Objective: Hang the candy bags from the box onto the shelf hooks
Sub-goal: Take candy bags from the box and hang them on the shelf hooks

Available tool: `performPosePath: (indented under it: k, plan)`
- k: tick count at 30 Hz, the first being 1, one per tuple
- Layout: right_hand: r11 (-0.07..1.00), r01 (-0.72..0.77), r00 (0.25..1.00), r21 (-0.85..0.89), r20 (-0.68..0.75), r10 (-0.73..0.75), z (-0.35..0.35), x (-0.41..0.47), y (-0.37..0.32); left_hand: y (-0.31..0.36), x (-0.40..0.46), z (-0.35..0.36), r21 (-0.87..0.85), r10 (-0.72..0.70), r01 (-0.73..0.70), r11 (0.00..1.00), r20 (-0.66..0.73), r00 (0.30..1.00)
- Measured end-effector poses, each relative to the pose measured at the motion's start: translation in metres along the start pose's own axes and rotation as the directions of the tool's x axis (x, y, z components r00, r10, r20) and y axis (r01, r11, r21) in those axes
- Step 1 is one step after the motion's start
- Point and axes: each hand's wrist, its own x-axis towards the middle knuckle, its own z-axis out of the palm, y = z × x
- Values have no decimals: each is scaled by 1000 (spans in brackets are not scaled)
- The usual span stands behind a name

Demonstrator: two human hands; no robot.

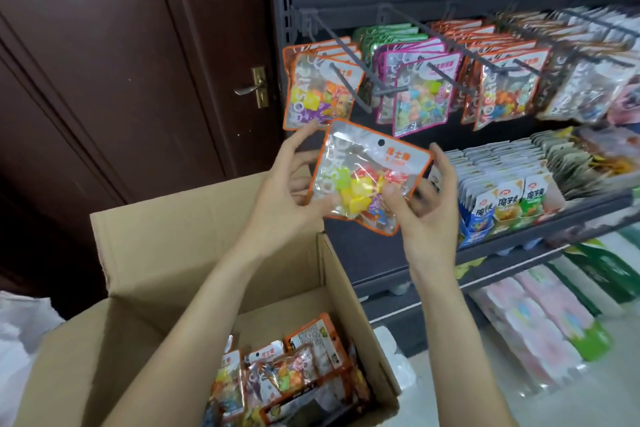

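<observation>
I hold an orange-edged candy bag (367, 166) up in front of the shelf, its round hang hole at the top. My left hand (287, 191) pinches its lower left edge, thumb on the front. My right hand (429, 198) pinches its lower right part, thumb on the front and fingers behind. The bag sits just below the leftmost shelf hook (346, 78), which carries several matching orange bags (318, 90). Below my arms stands the open cardboard box (145, 281) with several more candy bags (294, 367) in its bottom.
More hooks to the right hold green, pink (420, 94) and orange bags. A lower shelf (519, 236) carries boxed snack packets. Pale packs (540, 315) lie on the floor at the right. A dark wooden door (138, 62) with a brass handle stands at the left.
</observation>
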Motion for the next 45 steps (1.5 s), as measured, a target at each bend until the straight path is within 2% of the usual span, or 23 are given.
performPosePath:
  k: [3, 7, 11, 16, 21, 29, 34, 36, 40, 42, 45]
  plan:
    - [994, 102, 995, -31, 25, -101, -9, 8, -7, 4, -1, 5, -16, -14, 13, 1000, -44, 999]
    - [964, 247, 968, -103, 63, -241, -11, 24, -19, 12, -1, 18, -6, 57, -59, 998, -174, 983]
    - [904, 334, 942, -267, 129, -310, -11, 49, -22, 12, 2, 32, 68, 72, -60, 996, -185, 980]
    - [848, 372, 927, -377, 193, -321, -6, 64, -20, 6, 11, 33, 124, 37, -13, 992, -194, 980]
    - [788, 418, 908, -452, 194, -370, -1, 72, -13, 3, 19, 32, 166, 35, 0, 986, -207, 978]
    - [837, 366, 930, -407, 146, -336, -2, 75, -8, 0, 27, 33, 213, 66, -24, 977, -192, 979]
    - [795, 389, 921, -465, 166, -354, 0, 73, 1, -12, 27, 21, 201, 87, -42, 979, -218, 972]
    - [703, 421, 904, -573, 199, -378, 4, 78, 6, -15, 34, 16, 231, 108, -51, 972, -240, 965]
    - [309, 515, 790, -800, 302, -534, 30, 97, 24, -27, 65, 5, 358, 134, -22, 933, -291, 947]
    - [227, 516, 762, -826, 322, -561, 44, 109, 36, -36, 83, 1, 414, 159, -16, 910, -314, 936]
    - [167, 516, 775, -840, 374, -509, 60, 126, 50, -45, 106, -5, 459, 199, -19, 888, -347, 917]
